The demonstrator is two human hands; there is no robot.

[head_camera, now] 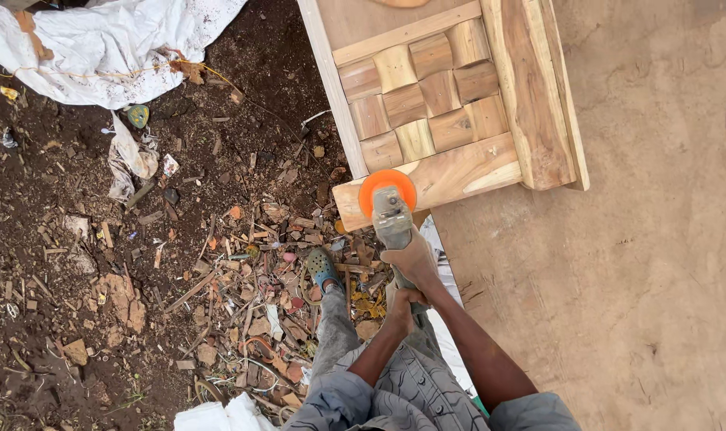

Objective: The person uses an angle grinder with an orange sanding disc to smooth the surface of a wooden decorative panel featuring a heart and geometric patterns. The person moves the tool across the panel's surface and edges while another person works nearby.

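I look straight down at an angle grinder [392,214] with an orange disc [387,187] pressed against the lower edge of a wooden panel [451,172]. The panel carries a field of carved wooden blocks [423,100] inside a plank frame. My right hand [415,259] wraps the grinder's body just behind its head. My left hand [404,306] grips the rear of the tool, close behind the right hand. My foot in a blue-green clog [322,268] stands on scrap to the left.
Dark soil with wood offcuts and chips [243,263] covers the left half. A white sack [100,48] lies at top left. Packed brown earth [634,279] fills the right side. White sheeting [219,417] shows at the bottom.
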